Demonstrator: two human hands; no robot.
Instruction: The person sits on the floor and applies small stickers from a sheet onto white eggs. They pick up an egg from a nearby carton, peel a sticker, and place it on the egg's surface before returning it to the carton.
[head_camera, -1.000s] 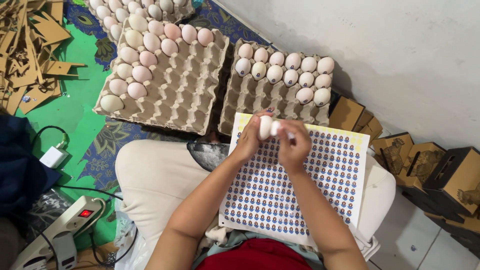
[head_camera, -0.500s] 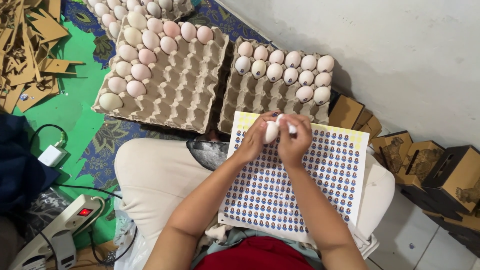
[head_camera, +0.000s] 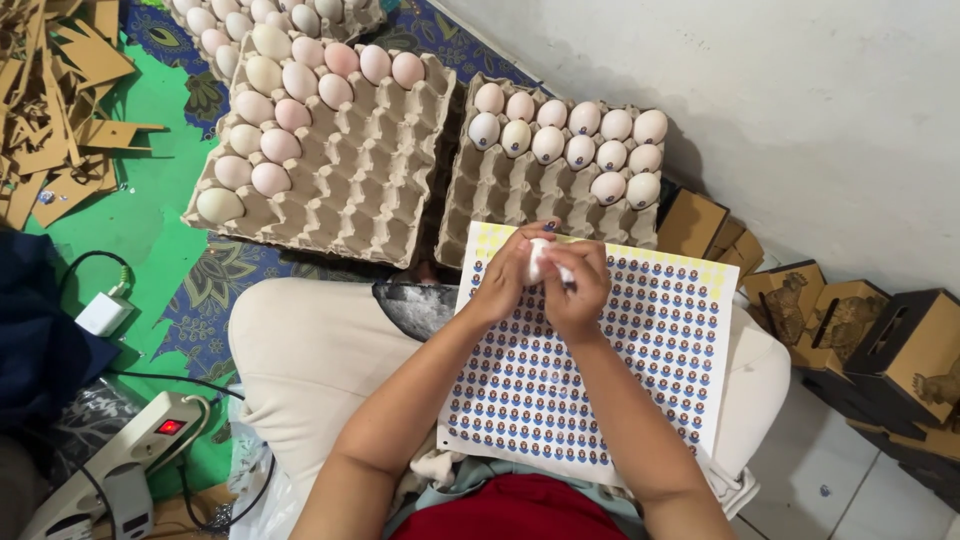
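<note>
both hands, left hand (head_camera: 505, 283) and right hand (head_camera: 580, 292), close around one pale egg (head_camera: 541, 262) above the sticker sheet's (head_camera: 600, 370) far edge, while the near carton tray (head_camera: 545, 185) holds eleven eggs along its far edge, most cups unfilled.

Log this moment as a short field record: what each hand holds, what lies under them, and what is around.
left hand: cups a white egg together with the other hand
right hand: grips the same egg from the right side
under hands: sticker sheet with rows of small blue stickers, resting on the lap
right egg tray: far rows filled, near rows empty
left egg tray: eggs along its far and left sides
floor left: power strip, white charger, cardboard scraps
floor right: brown cardboard boxes
</note>
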